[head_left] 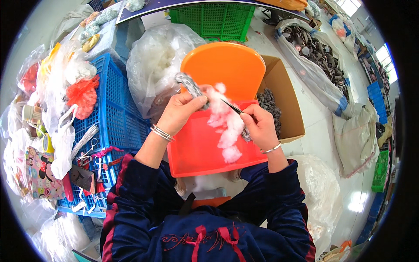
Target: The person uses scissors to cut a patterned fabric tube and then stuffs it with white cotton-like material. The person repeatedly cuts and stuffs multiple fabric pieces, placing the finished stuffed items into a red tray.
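Pinched in my left hand (pixel 180 110) is a small grey-and-white knitted piece (pixel 187 83), slightly blurred at its upper end. My right hand (pixel 261 129) grips dark, pointed tweezers (pixel 232 106), whose tip reaches toward the left hand and touches the white stuffing. Loose tufts of fluffy white stuffing (pixel 230 137) lie between and below my hands, over the red tray (pixel 192 150) across my lap. Part of another grey knitted piece (pixel 245 134) shows beside my right hand, mostly hidden.
Beyond the tray stands an orange rounded panel (pixel 222 65). A cardboard box (pixel 291 105) with grey knitted pieces is to the right, a clear bag of stuffing (pixel 159 56) behind left. Blue crates (pixel 111 100) at left carry bags, scissors and a phone. A large sack (pixel 314 48) stands far right.
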Motion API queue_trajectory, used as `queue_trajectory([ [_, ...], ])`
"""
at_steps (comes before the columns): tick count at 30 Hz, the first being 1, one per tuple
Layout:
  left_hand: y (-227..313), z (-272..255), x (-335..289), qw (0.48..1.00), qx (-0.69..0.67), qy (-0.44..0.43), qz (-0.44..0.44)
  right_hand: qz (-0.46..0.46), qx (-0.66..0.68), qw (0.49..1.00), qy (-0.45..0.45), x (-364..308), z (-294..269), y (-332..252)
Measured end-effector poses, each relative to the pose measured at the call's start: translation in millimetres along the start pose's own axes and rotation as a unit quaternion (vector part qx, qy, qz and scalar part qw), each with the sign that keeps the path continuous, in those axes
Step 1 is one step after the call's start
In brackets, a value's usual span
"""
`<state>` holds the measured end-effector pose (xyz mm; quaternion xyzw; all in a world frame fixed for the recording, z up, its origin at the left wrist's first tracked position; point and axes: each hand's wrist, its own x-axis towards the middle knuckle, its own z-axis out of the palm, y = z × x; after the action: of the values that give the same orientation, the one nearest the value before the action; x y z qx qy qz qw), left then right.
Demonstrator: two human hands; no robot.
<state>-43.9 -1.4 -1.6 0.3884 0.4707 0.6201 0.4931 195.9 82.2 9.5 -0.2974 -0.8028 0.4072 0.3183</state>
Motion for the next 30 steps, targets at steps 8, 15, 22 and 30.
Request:
queue_trajectory([
  [8, -2.8, 4.8, -1.3, 0.996, -0.022, 0.064, -0.061, 0.002, 0.022, 1.000, -0.020, -1.5, 10.1, -7.2],
  [15, 3.3, 13.8, -5.6, 0.997, 0.011, 0.052, -0.060, 0.013, 0.017, 0.999, -0.025, -2.4, 14.2, -8.7],
  [22, -3.9, 25.1, -9.7, 0.998, 0.036, 0.027, -0.038, 0.057, 0.113, 0.991, -0.039, -5.6, 22.5, -2.4],
  [30, -16.8, 38.7, -13.8, 0.998, 0.030, 0.007, -0.050, 0.146, 0.258, 0.954, -0.043, -10.8, 33.9, -4.1],
])
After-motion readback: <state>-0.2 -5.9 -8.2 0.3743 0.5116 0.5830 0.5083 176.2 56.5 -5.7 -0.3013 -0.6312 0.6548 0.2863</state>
